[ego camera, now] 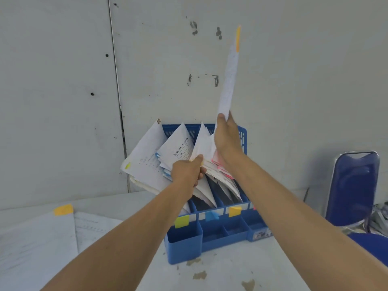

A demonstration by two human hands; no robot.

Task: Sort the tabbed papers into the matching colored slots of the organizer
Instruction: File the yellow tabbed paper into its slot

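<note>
The right hand (pixel 226 137) pinches a white sheet (pixel 228 80) bearing an orange tab (pixel 238 38), held upright above the blue organizer (pixel 210 234). The left hand (pixel 186 171) grips the papers (pixel 201 148) standing in a middle slot.

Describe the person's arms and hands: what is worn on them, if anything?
The left arm and right arm are bare from the picture's edge to the left hand and right hand. No sleeves, gloves, watch, bracelet or rings show on the sides facing the camera.
</note>
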